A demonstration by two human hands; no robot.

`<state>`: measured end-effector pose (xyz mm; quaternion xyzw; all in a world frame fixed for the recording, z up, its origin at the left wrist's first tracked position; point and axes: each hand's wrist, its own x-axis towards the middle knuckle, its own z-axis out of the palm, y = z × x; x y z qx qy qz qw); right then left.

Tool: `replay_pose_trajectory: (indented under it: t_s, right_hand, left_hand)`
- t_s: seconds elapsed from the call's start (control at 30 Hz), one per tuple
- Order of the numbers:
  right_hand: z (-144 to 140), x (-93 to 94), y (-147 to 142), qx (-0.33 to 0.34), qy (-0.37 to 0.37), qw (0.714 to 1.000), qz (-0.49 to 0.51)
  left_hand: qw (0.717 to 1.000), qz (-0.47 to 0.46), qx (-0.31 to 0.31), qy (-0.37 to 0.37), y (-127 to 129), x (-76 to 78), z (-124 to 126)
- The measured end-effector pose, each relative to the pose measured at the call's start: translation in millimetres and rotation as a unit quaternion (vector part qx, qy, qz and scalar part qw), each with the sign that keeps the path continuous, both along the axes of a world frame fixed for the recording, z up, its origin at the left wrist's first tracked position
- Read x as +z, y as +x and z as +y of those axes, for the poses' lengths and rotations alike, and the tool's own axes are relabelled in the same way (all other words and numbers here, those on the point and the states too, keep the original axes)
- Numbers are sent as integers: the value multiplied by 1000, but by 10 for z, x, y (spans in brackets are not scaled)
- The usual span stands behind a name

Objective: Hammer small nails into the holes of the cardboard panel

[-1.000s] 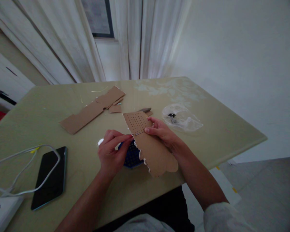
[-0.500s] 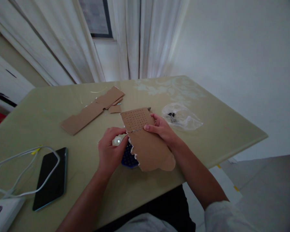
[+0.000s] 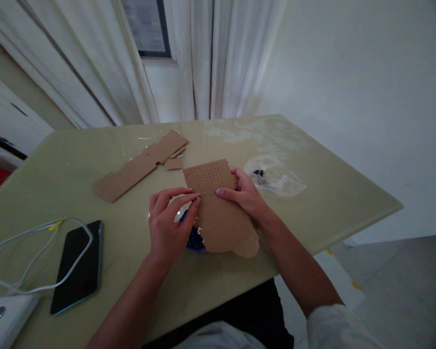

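My right hand [image 3: 249, 194] grips a piece of brown cardboard [image 3: 223, 225] by its right edge, thumb on top and fingers underneath. Rows of small holes cover its far end, with a line of tiny bumps just below them. At the left end of that line my left hand [image 3: 172, 220] pinches with thumb and forefinger; anything between those fingertips is too small to make out. The cardboard's left edge is torn and ragged. Partly hidden beneath it lies a dark blue object [image 3: 194, 237] with a textured surface.
Torn cardboard strips [image 3: 141, 167] lie toward the back left. A clear plastic bag [image 3: 276, 177] with something black in it rests right of my hands. On the left are a black phone [image 3: 78, 266], a white cable [image 3: 39, 291] and a white box-shaped device [image 3: 9, 315].
My left hand has moved from the cardboard's left edge onto its top, at the row of bumps. The cardboard has turned slightly, and my right hand keeps its hold.
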<state>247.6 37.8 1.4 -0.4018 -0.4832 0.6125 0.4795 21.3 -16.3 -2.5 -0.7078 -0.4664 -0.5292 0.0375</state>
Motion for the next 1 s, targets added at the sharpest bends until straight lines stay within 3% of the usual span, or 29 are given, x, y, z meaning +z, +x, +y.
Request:
replay_pose_trajectory:
  t_s: [0.17, 0.37, 0.6, 0.7, 0.77, 0.87, 0.93, 1.0]
  right_hand:
    - [11, -8, 6, 9, -13, 1000, -23]
    - [-40, 53, 10, 30, -19, 999, -25]
    - [-48, 63, 3, 46, -13, 998, -35]
    - [-13, 2, -4, 35, -17, 999, -19]
    - [9, -30, -13, 21, -27, 999, 6]
    - [30, -46, -27, 15, -50, 997, 50]
    - [36, -39, -32, 15, -62, 996, 69]
    - [38, -33, -35, 13, -69, 994, 78]
  left_hand:
    - [999, 21, -28, 29, -35, -1, 22]
    - [993, 6, -103, 56, -54, -39, 18]
    - [980, -107, -133, 103, 23, -5, -42]
    - [976, -169, -90, 103, -24, -7, -9]
    - [981, -190, -21, 40, -119, -32, 64]
    - [968, -179, 66, -164, -327, -73, 216]
    - [942, -99, 96, -305, -467, -90, 303]
    - [905, 30, 148, -396, -577, -97, 351]
